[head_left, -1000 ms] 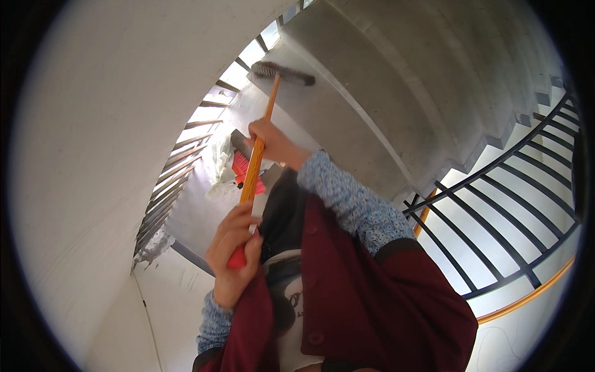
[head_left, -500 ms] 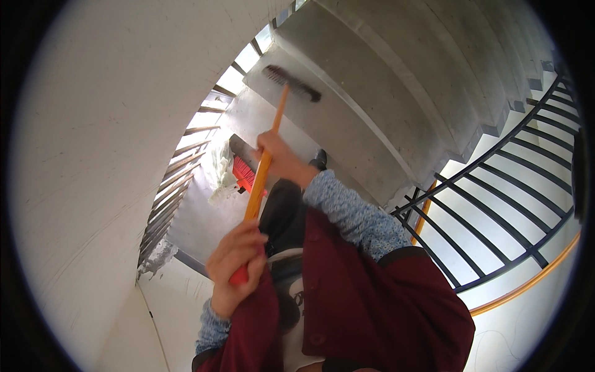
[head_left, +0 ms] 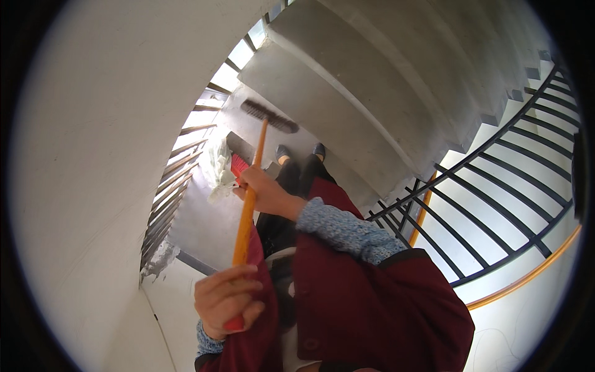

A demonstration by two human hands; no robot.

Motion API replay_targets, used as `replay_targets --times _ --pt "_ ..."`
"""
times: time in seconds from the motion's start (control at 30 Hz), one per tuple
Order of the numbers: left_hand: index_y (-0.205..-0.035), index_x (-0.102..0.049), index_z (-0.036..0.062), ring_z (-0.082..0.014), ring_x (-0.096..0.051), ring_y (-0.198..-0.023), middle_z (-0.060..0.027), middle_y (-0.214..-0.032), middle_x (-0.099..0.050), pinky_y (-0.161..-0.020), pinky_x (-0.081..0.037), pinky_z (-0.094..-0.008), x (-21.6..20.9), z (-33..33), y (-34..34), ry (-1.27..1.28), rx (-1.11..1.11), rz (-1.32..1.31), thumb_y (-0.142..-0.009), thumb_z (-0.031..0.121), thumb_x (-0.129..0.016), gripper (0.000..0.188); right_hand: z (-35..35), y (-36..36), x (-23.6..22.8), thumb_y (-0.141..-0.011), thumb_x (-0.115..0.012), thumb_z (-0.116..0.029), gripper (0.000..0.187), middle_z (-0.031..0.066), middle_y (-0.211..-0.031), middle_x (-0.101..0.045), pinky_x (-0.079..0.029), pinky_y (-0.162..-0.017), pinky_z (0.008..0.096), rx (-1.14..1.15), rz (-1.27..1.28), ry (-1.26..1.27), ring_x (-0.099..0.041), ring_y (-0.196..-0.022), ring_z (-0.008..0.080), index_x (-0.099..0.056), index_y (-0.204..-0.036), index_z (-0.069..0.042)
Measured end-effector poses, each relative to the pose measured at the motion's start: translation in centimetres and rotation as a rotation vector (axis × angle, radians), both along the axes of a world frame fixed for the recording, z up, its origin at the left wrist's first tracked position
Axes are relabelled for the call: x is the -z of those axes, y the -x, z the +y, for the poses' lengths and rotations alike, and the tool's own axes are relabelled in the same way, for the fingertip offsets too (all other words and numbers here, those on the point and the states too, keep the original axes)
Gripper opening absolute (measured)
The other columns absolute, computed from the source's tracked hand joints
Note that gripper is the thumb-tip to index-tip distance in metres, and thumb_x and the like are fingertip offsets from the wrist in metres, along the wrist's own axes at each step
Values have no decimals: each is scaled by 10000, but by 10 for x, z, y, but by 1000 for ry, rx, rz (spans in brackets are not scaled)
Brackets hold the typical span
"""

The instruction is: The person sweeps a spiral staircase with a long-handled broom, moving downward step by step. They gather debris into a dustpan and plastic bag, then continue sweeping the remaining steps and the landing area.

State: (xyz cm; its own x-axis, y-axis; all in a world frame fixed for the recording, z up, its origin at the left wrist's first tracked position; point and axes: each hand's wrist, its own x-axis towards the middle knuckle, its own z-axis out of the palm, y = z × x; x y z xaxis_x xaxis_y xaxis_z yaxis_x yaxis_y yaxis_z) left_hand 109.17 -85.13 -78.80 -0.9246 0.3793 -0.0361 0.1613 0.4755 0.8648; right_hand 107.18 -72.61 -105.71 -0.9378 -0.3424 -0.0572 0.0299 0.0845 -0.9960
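I hold a long-handled push broom with both hands; its wooden handle slants up and away from me. My left hand is closed round the red-tipped near end of the handle, close to my jacket. Farther up, my right hand grips the handle about midway. The dark bristle head lies beyond my feet, over the grey step below the stair edge; I cannot tell if it touches the surface. Partly hidden behind my right hand is a red-bristled brush.
A translucent plastic bag and a grey slab-like piece lie beside the red brush. Slatted bars line the left side. Concrete stairs rise ahead. A black railing with an orange handrail curves along the right.
The broom head has come down and left, off the higher step and closer to my feet. Both hands have drawn back toward my body with the handle. Both shoes now show.
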Motion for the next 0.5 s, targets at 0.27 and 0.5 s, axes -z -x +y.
replay_targets --times 0.27,0.5 --pt "-749 -636 74 -290 -717 -1019 -48 -883 -712 -725 -575 -363 54 27 29 -226 198 -202 -756 86 -809 173 111 -5 28 -806 -759 -100 211 109 -801 -532 -439 -694 405 290 89 -315 -542 -770 320 -554 -825 -57" --pt "-723 -621 50 -294 -726 -1004 -88 -852 -718 -766 -569 -383 78 25 29 -76 234 -221 -720 56 -750 129 84 -22 81 -824 -758 -112 214 119 -762 -562 -452 -642 404 258 136 -310 -559 -685 312 -558 -776 -54"
